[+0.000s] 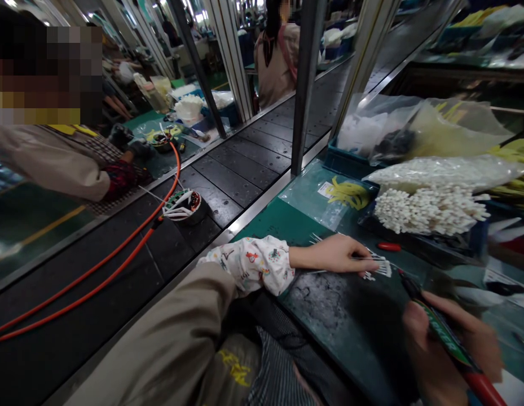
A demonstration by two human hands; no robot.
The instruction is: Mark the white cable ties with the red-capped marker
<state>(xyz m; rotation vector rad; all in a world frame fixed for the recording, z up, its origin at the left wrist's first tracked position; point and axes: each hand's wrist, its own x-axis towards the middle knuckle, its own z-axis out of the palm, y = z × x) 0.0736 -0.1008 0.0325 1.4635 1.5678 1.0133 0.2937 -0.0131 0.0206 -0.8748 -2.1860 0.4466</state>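
Note:
My left hand (348,254), in a patterned white sleeve, is closed on several thin white sticks (385,267) with thicker tips, fanned out over the green table. Their other ends lie beyond my wrist. In my closed right hand (456,344) is a marker pen (445,332) with a dark green barrel and a red end. Its uncapped tip points at the white sticks, slightly apart from them. A red pen cap (389,246) lies on the table just beyond my left fingers.
A large bundle of white-tipped sticks (426,208) fills a blue bin at right. Yellow strips (348,193) lie on a plastic bag. To the left, a conveyor (228,186) carries a round wound part (183,206) with orange hoses (130,256). A co-worker's gloved hands (128,141) are beyond.

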